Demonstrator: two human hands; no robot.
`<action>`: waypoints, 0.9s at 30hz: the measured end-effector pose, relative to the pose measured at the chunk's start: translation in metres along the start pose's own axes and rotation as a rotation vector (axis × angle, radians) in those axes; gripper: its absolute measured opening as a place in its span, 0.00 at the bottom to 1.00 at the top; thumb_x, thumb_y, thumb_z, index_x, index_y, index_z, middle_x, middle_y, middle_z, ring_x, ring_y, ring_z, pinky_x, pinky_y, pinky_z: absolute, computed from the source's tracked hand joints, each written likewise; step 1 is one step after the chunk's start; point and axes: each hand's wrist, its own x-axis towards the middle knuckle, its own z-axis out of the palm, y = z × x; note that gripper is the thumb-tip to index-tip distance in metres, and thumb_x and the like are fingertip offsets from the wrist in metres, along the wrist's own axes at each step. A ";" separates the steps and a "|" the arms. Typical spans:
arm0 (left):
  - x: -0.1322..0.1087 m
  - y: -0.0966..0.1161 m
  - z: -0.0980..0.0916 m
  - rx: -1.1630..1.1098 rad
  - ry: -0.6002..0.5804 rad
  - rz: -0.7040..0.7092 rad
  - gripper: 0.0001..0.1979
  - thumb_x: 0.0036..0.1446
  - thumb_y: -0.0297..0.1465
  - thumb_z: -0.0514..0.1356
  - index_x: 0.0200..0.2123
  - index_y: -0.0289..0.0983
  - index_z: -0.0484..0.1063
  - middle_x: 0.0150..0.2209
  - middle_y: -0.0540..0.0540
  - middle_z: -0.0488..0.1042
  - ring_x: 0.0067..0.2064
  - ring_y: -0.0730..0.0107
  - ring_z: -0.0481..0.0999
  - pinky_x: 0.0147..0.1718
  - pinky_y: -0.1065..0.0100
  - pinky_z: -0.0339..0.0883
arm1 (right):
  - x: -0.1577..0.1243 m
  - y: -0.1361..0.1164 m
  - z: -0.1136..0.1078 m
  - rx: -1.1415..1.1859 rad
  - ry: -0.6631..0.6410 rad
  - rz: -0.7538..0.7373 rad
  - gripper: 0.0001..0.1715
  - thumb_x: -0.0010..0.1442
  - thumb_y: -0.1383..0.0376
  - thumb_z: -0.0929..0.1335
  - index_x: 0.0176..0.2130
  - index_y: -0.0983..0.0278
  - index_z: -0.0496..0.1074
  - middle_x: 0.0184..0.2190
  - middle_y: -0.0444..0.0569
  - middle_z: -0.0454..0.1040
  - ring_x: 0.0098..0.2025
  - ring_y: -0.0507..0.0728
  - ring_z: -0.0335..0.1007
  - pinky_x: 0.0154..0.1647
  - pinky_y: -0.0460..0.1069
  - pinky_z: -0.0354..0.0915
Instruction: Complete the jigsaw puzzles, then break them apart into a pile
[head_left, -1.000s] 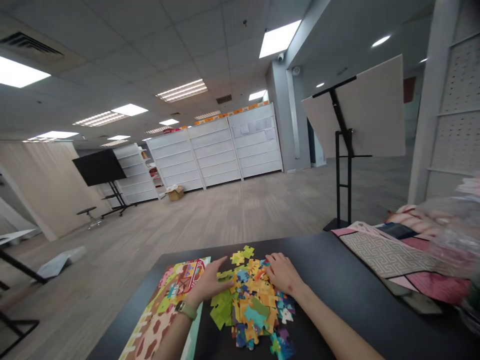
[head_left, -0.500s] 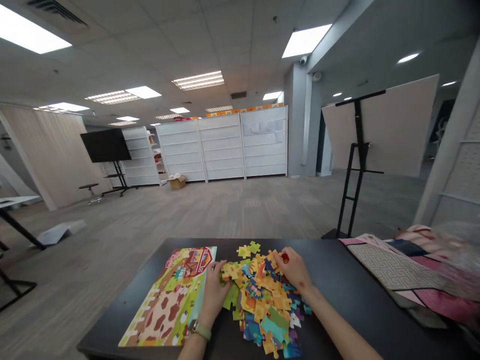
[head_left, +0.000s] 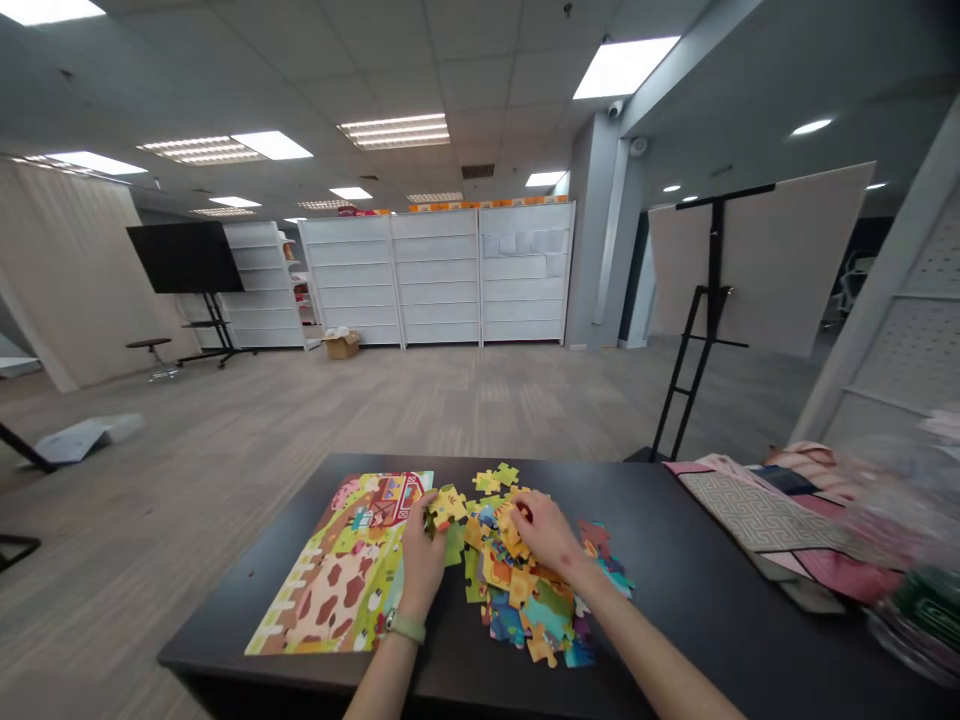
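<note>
My left hand (head_left: 421,552), with a watch on its wrist, is closed on a few yellow and green puzzle pieces (head_left: 448,505), held just left of the heap. My right hand (head_left: 553,538) reaches over the top of the puzzle heap (head_left: 517,585), its fingers curled around a puzzle piece with some red showing; the fingertips are partly hidden. Yellow, orange, green and blue pieces overlap in this heap. To the left lies a flat farm picture (head_left: 334,590) with a brown-spotted cow pattern and a red barn. Two yellow-green pieces (head_left: 496,480) rest beyond the heap.
All this is on a dark table (head_left: 600,485). Pink and patterned cloth (head_left: 757,515) and a clear plastic container (head_left: 919,620) occupy its right side. Beyond the table stand a board on a black easel (head_left: 716,270), white shelves (head_left: 435,280) and a black screen (head_left: 186,258).
My right hand has moved left and inward over the heap, uncovering reddish and blue pieces at its right edge. My left hand has lifted and turned its yellow pieces. The view has shifted slightly.
</note>
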 end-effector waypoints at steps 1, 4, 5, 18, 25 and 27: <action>0.000 0.001 0.001 -0.029 -0.019 -0.016 0.20 0.52 0.26 0.58 0.50 0.38 0.71 0.49 0.41 0.74 0.51 0.55 0.74 0.52 0.56 0.67 | -0.005 -0.002 0.000 0.009 -0.001 0.002 0.11 0.58 0.59 0.67 0.37 0.60 0.77 0.37 0.49 0.78 0.41 0.59 0.72 0.45 0.51 0.64; -0.001 0.010 0.006 -0.117 -0.056 -0.068 0.20 0.49 0.25 0.60 0.48 0.38 0.72 0.45 0.43 0.77 0.45 0.58 0.77 0.46 0.61 0.70 | -0.021 -0.003 -0.012 0.046 0.043 0.040 0.21 0.61 0.58 0.65 0.50 0.63 0.75 0.51 0.58 0.74 0.55 0.65 0.67 0.58 0.59 0.60; -0.002 0.014 0.011 -0.147 -0.062 -0.087 0.19 0.49 0.25 0.60 0.47 0.37 0.72 0.43 0.43 0.77 0.43 0.59 0.78 0.44 0.62 0.71 | -0.027 -0.004 -0.017 0.069 0.049 0.054 0.22 0.63 0.57 0.63 0.52 0.64 0.74 0.52 0.59 0.73 0.56 0.65 0.66 0.58 0.60 0.60; -0.022 0.055 0.103 -0.354 -0.218 -0.252 0.17 0.55 0.39 0.61 0.45 0.36 0.67 0.44 0.39 0.76 0.45 0.58 0.79 0.44 0.61 0.72 | -0.059 0.018 -0.033 0.229 -0.027 0.208 0.19 0.59 0.59 0.63 0.45 0.64 0.76 0.30 0.48 0.77 0.31 0.57 0.74 0.33 0.50 0.70; -0.020 0.049 0.059 -0.028 -0.420 -0.192 0.17 0.44 0.34 0.68 0.41 0.41 0.78 0.53 0.38 0.74 0.61 0.41 0.65 0.60 0.45 0.55 | -0.072 0.049 -0.049 0.041 0.051 0.239 0.24 0.57 0.55 0.66 0.50 0.62 0.76 0.49 0.56 0.76 0.50 0.65 0.72 0.56 0.58 0.64; -0.028 0.051 0.048 0.147 -0.502 -0.173 0.25 0.46 0.35 0.67 0.50 0.46 0.77 0.63 0.38 0.65 0.67 0.38 0.55 0.62 0.40 0.47 | -0.073 0.062 -0.059 -0.010 0.099 0.285 0.28 0.60 0.54 0.64 0.55 0.65 0.73 0.53 0.60 0.73 0.57 0.68 0.67 0.62 0.63 0.57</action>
